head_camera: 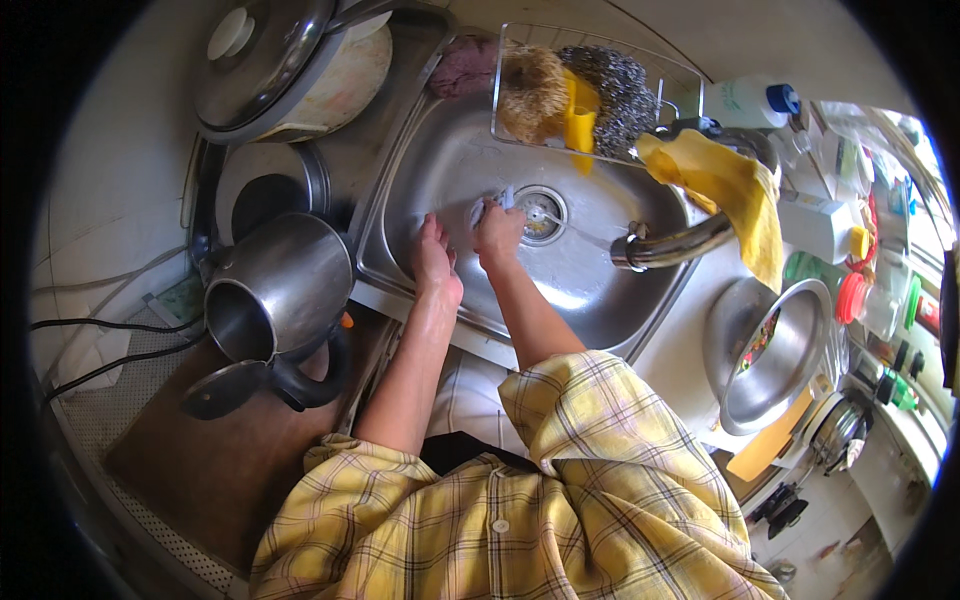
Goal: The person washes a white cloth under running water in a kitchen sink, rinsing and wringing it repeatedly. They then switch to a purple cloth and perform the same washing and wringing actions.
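My right hand (501,234) grips a crumpled pale cloth (508,198) inside the stainless steel sink (465,161). Just left of it, my left hand (436,259) is over the sink's near left side, palm up with its fingers apart and nothing in it. The drain strainer (540,214) lies right beside my right hand. From the right, a chrome faucet (660,250) reaches over the basin, and a thin stream of water runs from it towards the drain. Part of the cloth is hidden under my right fingers.
An electric kettle (300,274) stands lid-open at the left, beside a large lidded pot (330,90). A wire rack (525,142) with scourers spans the sink's far edge. A yellow cloth (731,180) drapes over the faucet. Steel bowls (799,360) and bottles (814,225) line the right.
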`<state>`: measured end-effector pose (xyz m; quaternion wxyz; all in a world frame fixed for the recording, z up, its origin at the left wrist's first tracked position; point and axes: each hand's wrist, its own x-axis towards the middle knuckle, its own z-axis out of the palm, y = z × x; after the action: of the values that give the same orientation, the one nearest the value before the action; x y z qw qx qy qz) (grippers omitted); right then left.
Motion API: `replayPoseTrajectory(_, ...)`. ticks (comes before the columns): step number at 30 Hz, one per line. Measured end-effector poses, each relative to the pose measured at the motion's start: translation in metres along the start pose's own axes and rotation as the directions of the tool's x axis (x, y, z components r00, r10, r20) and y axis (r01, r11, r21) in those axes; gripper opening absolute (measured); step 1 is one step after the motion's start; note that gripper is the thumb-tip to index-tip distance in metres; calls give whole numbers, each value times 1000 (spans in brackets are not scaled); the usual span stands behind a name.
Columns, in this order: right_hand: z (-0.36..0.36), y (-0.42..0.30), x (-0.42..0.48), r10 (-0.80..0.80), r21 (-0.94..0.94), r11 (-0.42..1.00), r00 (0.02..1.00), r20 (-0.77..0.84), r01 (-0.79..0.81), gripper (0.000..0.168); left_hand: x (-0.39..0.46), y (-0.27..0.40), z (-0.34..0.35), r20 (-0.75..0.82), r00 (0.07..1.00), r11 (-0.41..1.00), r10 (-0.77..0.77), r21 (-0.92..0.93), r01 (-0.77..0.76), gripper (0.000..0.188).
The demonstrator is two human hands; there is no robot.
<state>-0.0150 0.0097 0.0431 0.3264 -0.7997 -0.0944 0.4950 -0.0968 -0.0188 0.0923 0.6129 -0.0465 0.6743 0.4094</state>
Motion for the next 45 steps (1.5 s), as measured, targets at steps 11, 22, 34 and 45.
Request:
replayPoseTrajectory(11,-99,-15,-12,-462,122,886,824,328,447,51,-40,-60,64,432,900,987,53,-158,18,47)
replayPoseTrajectory(22,-124,-67,23,-383,500,850,845,374,165,47,-57,-61,130,435,890,985,139,-155,-78,50)
replayPoseTrajectory(34,-137,-48,72,-564,187,826,776,282,532,36,-69,-53,142,476,870,991,130,-26,-134,54)
replayPoseTrajectory(45,1,-72,17,-383,571,795,899,211,204,30,-6,28,79,217,906,931,364,-56,-361,68)
